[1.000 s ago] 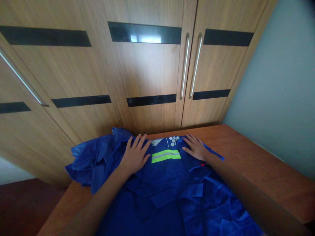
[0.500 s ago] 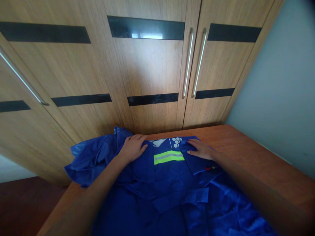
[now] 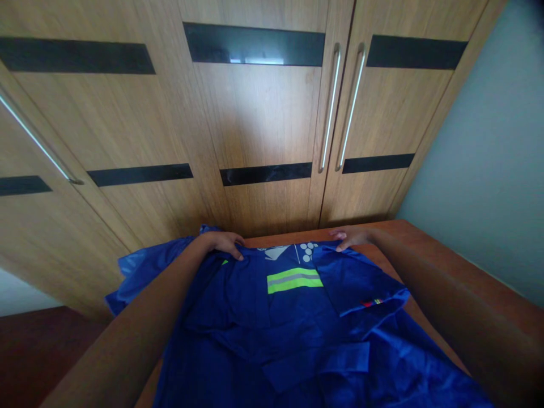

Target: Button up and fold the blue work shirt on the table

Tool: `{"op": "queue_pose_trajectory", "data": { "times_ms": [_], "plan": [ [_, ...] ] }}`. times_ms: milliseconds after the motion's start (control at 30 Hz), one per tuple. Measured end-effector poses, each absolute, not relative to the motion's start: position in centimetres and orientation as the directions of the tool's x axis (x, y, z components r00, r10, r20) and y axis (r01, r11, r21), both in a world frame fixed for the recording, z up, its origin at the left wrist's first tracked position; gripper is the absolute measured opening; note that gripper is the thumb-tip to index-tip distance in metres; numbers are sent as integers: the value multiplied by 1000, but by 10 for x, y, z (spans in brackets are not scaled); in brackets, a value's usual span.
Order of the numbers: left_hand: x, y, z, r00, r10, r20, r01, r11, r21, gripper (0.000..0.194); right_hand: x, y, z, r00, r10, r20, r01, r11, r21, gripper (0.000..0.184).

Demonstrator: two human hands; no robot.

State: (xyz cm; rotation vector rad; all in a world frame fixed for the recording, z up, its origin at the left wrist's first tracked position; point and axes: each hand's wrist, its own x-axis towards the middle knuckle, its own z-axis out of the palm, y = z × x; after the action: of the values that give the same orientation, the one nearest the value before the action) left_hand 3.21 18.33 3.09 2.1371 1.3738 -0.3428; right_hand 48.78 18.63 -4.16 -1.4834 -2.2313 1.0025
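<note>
A blue garment (image 3: 293, 328) with a yellow-green and grey reflective stripe (image 3: 294, 280) and a white printed mark lies spread on a brown wooden table (image 3: 429, 266). My left hand (image 3: 223, 243) curls over the garment's far edge on the left, fingers closed on the fabric. At the far edge on the right, my right hand (image 3: 351, 237) pinches the blue cloth with bent fingers. Both forearms reach across the garment.
Wooden wardrobe doors (image 3: 255, 124) with dark strips and two long metal handles (image 3: 342, 107) stand right behind the table. A grey-green wall (image 3: 488, 170) rises on the right. Dark floor (image 3: 42, 351) shows at lower left.
Both hands slid from lying flat on the garment to its far edge and closed on the fabric. The stripe area sits a bit lower in view.
</note>
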Motion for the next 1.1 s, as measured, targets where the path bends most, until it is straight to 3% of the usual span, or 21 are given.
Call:
{"op": "queue_pose_trajectory", "data": {
  "times_ms": [167,333,600,733,800,900,967,1100],
  "plan": [
    [40,183,22,455,723,-520,886,-307,348,47,468,190,-31,-487,774,-404,800,210,-562,52],
    [41,171,32,487,787,-379,861,-359,360,38,467,177,-23,-487,765,-422,819,232,-525,33],
    [51,167,97,462,887,21,849,-448,279,25,492,174,52,-357,933,-37,871,318,-375,19],
    [56,125,119,448,809,381,839,-527,133,18,499,139,82,-255,933,253,926,311,-213,21],
    [55,83,112,465,766,444,832,-550,77,12,502,103,76,-227,905,360,942,298,-156,19],
    [53,9,71,535,764,361,816,-577,11,19,509,40,37,-273,849,453,922,366,-129,18],
    [53,-36,32,595,776,210,798,-601,-40,30,513,3,0,-376,819,433,883,458,-100,21],
    [58,-85,-30,641,768,-15,766,-640,-60,37,517,-40,-63,-395,844,363,874,467,-134,32]
  ]
}}
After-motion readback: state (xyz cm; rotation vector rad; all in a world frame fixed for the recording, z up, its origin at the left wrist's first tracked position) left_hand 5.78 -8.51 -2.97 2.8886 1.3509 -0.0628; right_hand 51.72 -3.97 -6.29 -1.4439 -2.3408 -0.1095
